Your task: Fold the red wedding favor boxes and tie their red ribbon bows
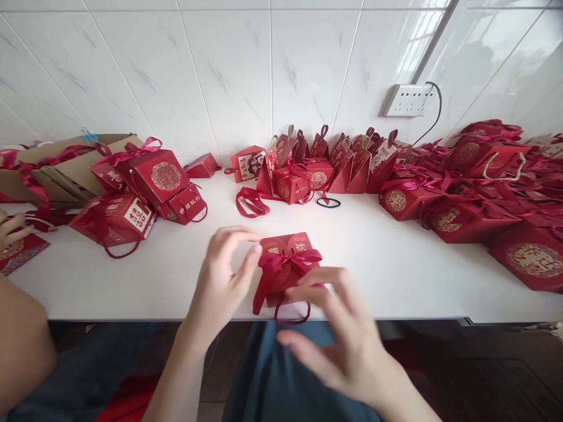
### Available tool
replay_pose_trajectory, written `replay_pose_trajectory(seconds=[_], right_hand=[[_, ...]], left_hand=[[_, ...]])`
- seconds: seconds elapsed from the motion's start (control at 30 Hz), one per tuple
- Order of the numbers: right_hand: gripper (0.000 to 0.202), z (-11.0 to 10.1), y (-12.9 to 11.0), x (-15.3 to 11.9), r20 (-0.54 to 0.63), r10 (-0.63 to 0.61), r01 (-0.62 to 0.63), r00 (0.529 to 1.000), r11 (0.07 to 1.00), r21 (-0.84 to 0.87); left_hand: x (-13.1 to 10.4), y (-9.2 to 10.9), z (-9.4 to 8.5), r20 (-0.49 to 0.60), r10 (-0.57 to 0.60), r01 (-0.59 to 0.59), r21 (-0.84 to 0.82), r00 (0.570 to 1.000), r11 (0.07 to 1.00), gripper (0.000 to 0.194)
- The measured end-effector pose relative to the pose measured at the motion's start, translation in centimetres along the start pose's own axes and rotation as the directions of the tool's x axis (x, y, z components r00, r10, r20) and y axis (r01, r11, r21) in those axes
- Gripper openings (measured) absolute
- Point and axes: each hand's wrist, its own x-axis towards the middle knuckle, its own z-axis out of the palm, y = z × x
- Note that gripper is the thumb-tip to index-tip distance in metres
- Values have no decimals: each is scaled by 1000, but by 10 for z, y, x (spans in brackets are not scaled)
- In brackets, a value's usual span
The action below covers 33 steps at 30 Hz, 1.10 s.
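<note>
In front of me on the white table is a red gift box with gold lettering. A dark red ribbon bow is tied over its top, one tail hanging down the near left. A twisted cord handle loops out at the table's front edge. My left hand is beside the box's left side, thumb and fingers apart and holding nothing. Over the near right side, my right hand is slightly blurred, its fingers spread around the corner by the handle. Whether its fingertips touch the bow, I cannot tell.
Finished-looking red boxes are stacked at left, and many more at right. Small red bags line the wall. A loose ribbon and black hair tie lie behind my box. Another person's hand is at far left.
</note>
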Motion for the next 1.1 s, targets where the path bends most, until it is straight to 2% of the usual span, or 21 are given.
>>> replay_pose_trajectory(seconds=[0.07, 0.13, 0.23, 0.4, 0.57, 0.67, 0.77, 0.93, 1.03, 1.1], right_hand=[[23, 12, -12, -3, 131, -180, 197, 975, 971, -136], [26, 27, -16, -5, 149, -266, 300, 952, 908, -294], [31, 44, -9, -7, 131, -330, 354, 935, 840, -412], [28, 50, 3, -12, 99, -328, 340, 939, 852, -398], [19, 51, 9, -15, -32, -363, 339, 931, 894, -293], [14, 52, 13, -16, -62, -385, 357, 921, 896, -263], [15, 51, 16, -17, -20, -414, 395, 910, 881, -259], [15, 39, 7, -23, 57, -410, 411, 910, 876, -254], [12, 18, -7, -34, 156, -364, 386, 918, 910, -153], [18, 0, -10, -41, 221, -330, 344, 918, 939, -24]], left_hand=[[7, 2, -2, 213, 154, -154, -18, 965, 988, 19], [13, 2, -1, 377, 196, -173, -95, 905, 980, 22], [16, -4, 3, 442, 176, -104, -182, 880, 978, 24], [13, -19, 9, 417, 196, -113, -215, 887, 970, 21], [13, -24, 14, 332, 256, -182, -237, 908, 954, 19], [13, -20, 14, 333, 322, -264, -207, 886, 942, 25], [12, -16, 13, 360, 332, -291, -165, 872, 942, 34], [4, -12, 15, 333, 245, -182, -210, 910, 961, 29], [-8, -13, 15, 187, 184, -108, -352, 965, 930, 20], [-16, -13, 13, 42, 71, -47, -419, 997, 907, 13]])
